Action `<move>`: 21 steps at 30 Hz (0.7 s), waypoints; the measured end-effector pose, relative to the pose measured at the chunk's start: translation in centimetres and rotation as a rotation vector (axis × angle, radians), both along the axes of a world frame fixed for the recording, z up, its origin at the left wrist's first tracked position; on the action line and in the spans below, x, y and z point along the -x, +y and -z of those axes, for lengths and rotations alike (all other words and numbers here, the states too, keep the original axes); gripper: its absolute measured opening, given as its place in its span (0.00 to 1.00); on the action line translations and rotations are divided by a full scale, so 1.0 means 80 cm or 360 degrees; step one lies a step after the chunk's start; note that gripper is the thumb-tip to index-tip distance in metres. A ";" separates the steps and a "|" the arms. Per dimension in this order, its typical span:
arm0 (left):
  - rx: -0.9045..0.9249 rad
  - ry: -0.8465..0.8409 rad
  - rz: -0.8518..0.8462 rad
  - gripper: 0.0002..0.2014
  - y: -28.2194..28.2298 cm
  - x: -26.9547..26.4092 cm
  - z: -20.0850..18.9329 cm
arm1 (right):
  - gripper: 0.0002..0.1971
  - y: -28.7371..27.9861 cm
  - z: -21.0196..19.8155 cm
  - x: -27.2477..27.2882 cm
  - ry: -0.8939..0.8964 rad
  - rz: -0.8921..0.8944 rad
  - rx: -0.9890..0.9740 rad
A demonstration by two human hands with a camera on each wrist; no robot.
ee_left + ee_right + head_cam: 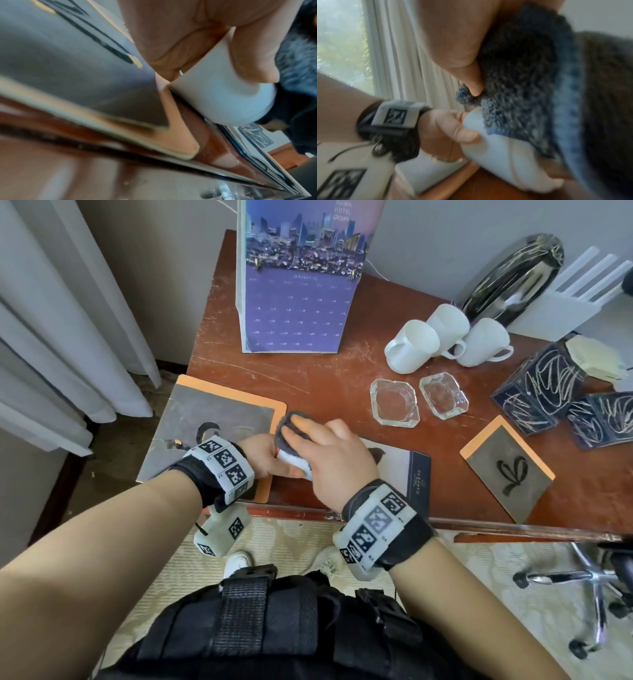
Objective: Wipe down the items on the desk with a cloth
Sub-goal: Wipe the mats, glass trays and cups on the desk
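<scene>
Right hand (334, 455) of mine is closed over a fluffy dark grey-blue cloth (287, 426), with the fingers curled around it, and presses the cloth on a small white smooth object with a rounded end (291, 461). What this object is, I cannot tell. With my left hand (263, 455) I hold the same white object; the thumb and fingers are pinching it from the sides, as the left wrist view shows. Both hands are together above the front edge of the reddish-brown wooden worktop (329, 378).

Under my left hand lies a large flat grey card with an orange border (212, 419), near the left corner of the worktop. Under my right wrist lies a pale booklet with a dark blue strip (409, 470). Further back are two clear square glass ashtrays (394, 402), side by side, and behind them three white ceramic cups (445, 337) lying close together. A purple standing calendar with a city photograph (298, 285) is upright at the back. On the right lies a smaller grey card with an orange border (507, 470).
</scene>
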State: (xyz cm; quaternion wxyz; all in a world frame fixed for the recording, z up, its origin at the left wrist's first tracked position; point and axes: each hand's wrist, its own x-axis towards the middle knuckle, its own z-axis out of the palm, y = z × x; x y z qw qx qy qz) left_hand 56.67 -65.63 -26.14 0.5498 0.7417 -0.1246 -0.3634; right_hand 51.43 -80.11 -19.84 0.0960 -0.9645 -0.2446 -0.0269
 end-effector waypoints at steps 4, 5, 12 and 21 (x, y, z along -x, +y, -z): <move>0.0039 0.0071 -0.0001 0.15 0.004 0.003 0.004 | 0.35 -0.013 0.019 0.012 0.0019 0.0060 0.0064; 0.0086 0.0134 -0.0024 0.16 0.006 0.003 0.008 | 0.36 -0.025 0.021 0.018 0.0040 0.0077 0.0090; 0.0123 0.0191 -0.0085 0.18 0.003 0.001 0.009 | 0.29 -0.074 0.011 0.008 0.0027 0.0284 0.0075; 0.0103 0.0227 -0.0155 0.15 0.003 0.002 0.008 | 0.36 -0.039 0.015 0.021 0.0271 0.0205 0.0035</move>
